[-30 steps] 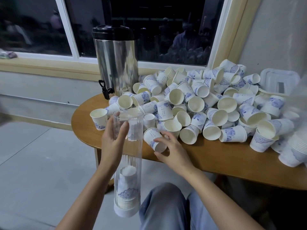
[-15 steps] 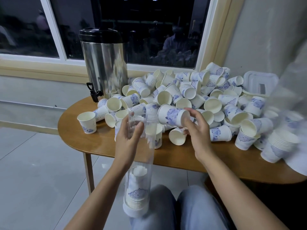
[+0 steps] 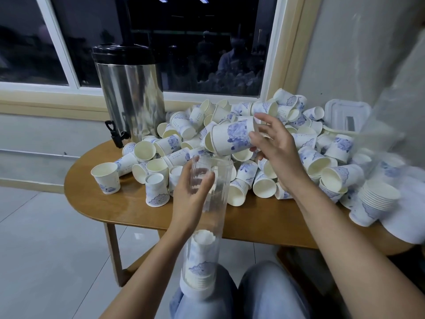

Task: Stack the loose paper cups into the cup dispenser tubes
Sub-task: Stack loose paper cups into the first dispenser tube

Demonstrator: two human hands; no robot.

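Observation:
A clear dispenser tube [image 3: 208,217] stands upright on my lap, with a short stack of white-and-blue paper cups [image 3: 202,268] at its bottom. My left hand [image 3: 189,196] grips the tube near its open top. My right hand [image 3: 274,149] holds one paper cup [image 3: 232,138] on its side by its base, the mouth facing left, just above and right of the tube's mouth. A big heap of loose cups [image 3: 299,148] covers the wooden table [image 3: 128,210] behind.
A steel drinks urn [image 3: 130,93] with a black tap stands at the table's back left. A nested stack of cups [image 3: 372,201] lies at the right edge beside clear plastic wrap. A white lidded box [image 3: 347,113] sits against the wall. My knees are below the table edge.
My right hand has picked a cup out of the heap and lifted it up over the tube's mouth. The left hand keeps its grip on the tube.

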